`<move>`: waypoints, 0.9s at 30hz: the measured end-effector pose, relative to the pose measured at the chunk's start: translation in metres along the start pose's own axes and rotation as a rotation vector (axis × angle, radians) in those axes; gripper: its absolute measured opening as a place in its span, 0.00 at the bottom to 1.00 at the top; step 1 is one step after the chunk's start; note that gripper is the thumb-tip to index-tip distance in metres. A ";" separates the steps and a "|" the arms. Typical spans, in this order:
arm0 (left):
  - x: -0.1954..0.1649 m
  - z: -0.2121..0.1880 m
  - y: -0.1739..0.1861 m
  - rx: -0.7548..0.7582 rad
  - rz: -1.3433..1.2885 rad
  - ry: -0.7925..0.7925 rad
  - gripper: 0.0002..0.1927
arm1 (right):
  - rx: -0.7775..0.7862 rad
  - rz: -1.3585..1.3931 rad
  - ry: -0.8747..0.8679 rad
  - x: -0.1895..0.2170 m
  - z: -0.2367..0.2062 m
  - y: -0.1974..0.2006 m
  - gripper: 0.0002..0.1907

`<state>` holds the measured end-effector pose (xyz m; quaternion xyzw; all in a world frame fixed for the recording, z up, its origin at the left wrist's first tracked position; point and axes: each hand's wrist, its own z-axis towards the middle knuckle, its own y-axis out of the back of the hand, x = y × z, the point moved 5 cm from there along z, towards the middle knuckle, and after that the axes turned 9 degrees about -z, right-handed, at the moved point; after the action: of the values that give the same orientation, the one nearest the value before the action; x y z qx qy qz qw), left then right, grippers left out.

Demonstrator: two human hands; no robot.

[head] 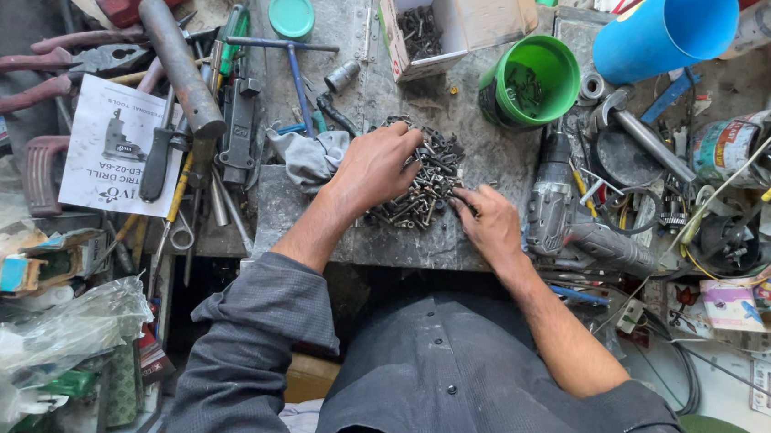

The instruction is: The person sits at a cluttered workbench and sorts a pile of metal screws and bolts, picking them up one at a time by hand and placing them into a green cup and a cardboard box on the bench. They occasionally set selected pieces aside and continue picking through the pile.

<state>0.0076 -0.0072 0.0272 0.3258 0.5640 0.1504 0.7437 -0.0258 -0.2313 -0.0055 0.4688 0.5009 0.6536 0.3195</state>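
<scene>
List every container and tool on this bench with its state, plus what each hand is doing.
Left hand: spread flat on the screw pile.
Right hand: pinching a screw at the pile's edge.
Cardboard box: open, screws inside.
Green cup: upright, few screws inside.
Blue tube: lying sideways.
Drill: lying down.

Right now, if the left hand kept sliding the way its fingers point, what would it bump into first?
The left hand points up and right across the pile of screws; beyond that, probably the green cup, though depth is unclear.

Screw pile (419, 182) mid-bench; cup (529, 81) behind-right; drill (554, 199) right; rag (307, 157) left.
</scene>
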 end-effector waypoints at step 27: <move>-0.001 -0.002 -0.003 0.017 0.015 0.009 0.14 | 0.345 1.510 -0.596 -0.047 -0.026 -0.045 0.11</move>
<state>0.0049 -0.0090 0.0259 0.3358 0.5663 0.1526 0.7371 -0.0358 -0.2696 -0.0636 0.8748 0.0389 0.4549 -0.1623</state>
